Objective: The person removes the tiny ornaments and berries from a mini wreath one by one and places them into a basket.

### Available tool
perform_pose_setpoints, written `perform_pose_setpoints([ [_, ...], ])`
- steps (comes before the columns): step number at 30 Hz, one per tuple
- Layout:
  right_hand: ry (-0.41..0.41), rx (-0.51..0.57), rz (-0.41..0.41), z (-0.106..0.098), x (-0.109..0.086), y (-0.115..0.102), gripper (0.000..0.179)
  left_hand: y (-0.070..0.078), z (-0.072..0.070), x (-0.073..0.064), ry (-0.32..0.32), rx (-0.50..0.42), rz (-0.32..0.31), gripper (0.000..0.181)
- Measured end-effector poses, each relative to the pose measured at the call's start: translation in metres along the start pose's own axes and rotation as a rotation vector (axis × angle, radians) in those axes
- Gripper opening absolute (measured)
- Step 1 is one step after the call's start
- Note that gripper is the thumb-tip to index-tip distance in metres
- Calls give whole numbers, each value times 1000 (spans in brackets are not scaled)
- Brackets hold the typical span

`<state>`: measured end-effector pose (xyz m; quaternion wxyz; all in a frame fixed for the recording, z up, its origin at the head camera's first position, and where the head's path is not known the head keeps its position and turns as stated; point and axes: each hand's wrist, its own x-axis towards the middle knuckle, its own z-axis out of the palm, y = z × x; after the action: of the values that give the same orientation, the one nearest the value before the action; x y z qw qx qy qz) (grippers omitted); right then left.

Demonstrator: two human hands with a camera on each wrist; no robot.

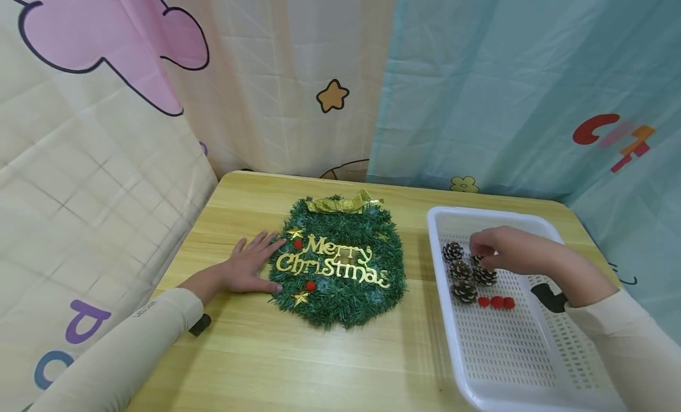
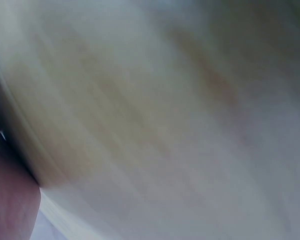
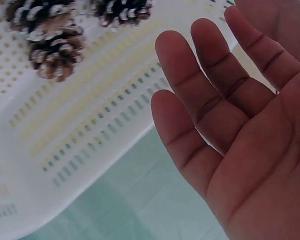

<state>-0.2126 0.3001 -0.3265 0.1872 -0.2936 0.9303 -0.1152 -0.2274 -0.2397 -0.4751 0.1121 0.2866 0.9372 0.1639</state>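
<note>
A green Christmas wreath (image 1: 340,308) lies on the table, bearing gold "Merry Christmas" lettering (image 1: 348,270), a glittery gold ribbon (image 1: 340,206), gold stars (image 1: 301,298) and red pom-poms (image 1: 311,286). My left hand (image 1: 248,267) rests with spread fingers at the wreath's left edge. Over the white basket, my right hand (image 1: 513,249) hovers beside several pine cones (image 1: 460,272) with white-tipped scales. The right wrist view shows its palm and loosely bent fingers (image 3: 177,57), with nothing held in the part that shows. The left wrist view is a blur of table surface.
The perforated white basket (image 1: 452,347) stands at the table's right side. Inside it, red pom-poms (image 1: 497,302) sit in front of the pine cones. Printed curtains (image 1: 276,104) hang behind the wooden table (image 1: 319,370) and along both sides.
</note>
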Motion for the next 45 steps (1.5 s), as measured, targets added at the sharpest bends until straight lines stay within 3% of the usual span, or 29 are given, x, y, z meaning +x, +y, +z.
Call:
perform_pose_setpoints([
  [12,-25,-111,-135,-10,35,-34,19,0,2,0,5,3,7,107],
  [25,-44,-256,-215,-11,63,-75,16,-1,2,0,7,9,2,107],
  [35,-121,-246,-322,6,87,-108,14,1,3,-2,34,7,17,106],
  [45,-159,-229,-443,16,115,-128,19,6,-1,-1,5,11,-12,108],
])
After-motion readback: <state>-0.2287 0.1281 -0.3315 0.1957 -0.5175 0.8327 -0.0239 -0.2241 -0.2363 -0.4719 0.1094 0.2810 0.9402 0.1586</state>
